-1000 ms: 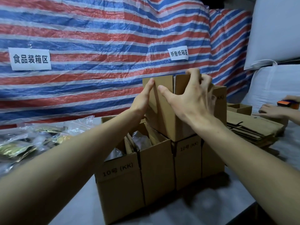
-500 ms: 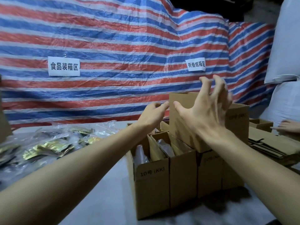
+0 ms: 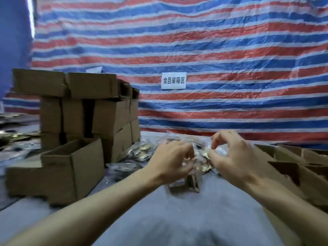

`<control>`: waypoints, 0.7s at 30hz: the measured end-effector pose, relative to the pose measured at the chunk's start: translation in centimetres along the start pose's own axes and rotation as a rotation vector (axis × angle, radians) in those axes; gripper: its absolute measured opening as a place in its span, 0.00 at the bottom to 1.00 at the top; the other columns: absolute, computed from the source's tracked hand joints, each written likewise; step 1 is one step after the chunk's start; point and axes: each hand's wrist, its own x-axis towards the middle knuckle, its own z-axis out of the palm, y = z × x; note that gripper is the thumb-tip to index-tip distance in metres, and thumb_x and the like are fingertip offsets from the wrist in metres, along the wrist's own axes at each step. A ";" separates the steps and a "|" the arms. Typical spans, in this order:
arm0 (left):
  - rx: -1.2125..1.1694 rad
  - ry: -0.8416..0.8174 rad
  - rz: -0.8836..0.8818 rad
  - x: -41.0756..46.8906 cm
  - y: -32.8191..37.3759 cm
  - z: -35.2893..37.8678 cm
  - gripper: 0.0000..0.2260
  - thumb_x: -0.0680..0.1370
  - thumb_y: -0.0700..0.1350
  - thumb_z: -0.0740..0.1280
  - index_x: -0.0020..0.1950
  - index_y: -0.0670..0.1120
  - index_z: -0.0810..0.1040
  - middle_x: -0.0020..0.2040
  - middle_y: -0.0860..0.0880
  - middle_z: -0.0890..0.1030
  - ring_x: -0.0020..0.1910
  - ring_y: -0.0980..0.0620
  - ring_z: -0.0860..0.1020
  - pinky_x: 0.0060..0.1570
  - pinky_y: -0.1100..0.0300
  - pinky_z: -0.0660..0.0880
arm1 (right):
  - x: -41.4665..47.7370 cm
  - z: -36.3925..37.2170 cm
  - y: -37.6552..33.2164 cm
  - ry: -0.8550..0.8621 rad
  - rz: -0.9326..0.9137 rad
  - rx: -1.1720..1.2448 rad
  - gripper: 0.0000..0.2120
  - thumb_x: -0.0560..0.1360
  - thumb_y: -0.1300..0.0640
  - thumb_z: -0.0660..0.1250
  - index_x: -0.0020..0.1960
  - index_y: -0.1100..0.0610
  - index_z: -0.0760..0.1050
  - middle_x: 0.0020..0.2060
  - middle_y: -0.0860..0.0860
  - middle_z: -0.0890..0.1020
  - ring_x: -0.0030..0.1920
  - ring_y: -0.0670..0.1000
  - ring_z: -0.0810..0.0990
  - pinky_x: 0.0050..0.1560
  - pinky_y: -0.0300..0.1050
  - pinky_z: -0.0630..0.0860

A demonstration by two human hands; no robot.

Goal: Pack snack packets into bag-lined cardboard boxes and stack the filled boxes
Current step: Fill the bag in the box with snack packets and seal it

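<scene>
- Head view: the left hand (image 3: 172, 160) and right hand (image 3: 232, 157) hover side by side, close together, over the grey table (image 3: 177, 219).
- Left hand: fingers curled downward onto the snack packets (image 3: 204, 163). Motion blur hides whether they grip one.
- Right hand: thumb and forefinger are bent toward each other at clear plastic. I cannot tell whether they pinch it.
- The snack packets (gold, in clear wrapping) lie between and just beyond the two hands.
- A small cardboard piece (image 3: 184, 187) stands on the table just below the left hand.
- An open box (image 3: 74, 167) sits well to the left of the left hand, with the stacked boxes (image 3: 92, 110) behind it.
- A row of boxes (image 3: 292, 162), tops open, lies to the right of the right hand.
- Beyond both hands hangs a striped sheet (image 3: 213, 50) bearing a white sign (image 3: 173, 80).
</scene>
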 end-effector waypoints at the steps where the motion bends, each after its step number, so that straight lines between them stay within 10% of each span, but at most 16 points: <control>1: 0.095 -0.041 -0.011 -1.7 -1.9 -0.5 0.04 0.77 0.48 0.69 0.49 0.49 0.78 0.48 0.50 0.81 0.50 0.47 0.78 0.50 0.56 0.68 | -0.3 2.0 -0.5 -0.044 0.013 0.040 0.10 0.72 0.58 0.72 0.38 0.48 0.72 0.41 0.45 0.78 0.42 0.46 0.78 0.38 0.45 0.75; 11: 0.268 -0.167 -0.337 -13.4 -13.2 -2.1 0.17 0.76 0.50 0.68 0.63 0.48 0.74 0.59 0.48 0.74 0.56 0.45 0.74 0.56 0.54 0.71 | -9.0 19.3 0.7 -0.328 0.301 0.390 0.12 0.68 0.67 0.71 0.36 0.52 0.74 0.36 0.51 0.79 0.34 0.52 0.77 0.37 0.45 0.74; 21: 0.733 0.100 -0.570 -13.7 -16.3 -4.3 0.25 0.72 0.44 0.73 0.68 0.46 0.75 0.73 0.32 0.65 0.75 0.33 0.61 0.75 0.36 0.48 | -9.3 19.3 2.7 -0.202 0.505 0.742 0.14 0.73 0.75 0.65 0.39 0.58 0.76 0.26 0.54 0.72 0.23 0.52 0.65 0.23 0.37 0.65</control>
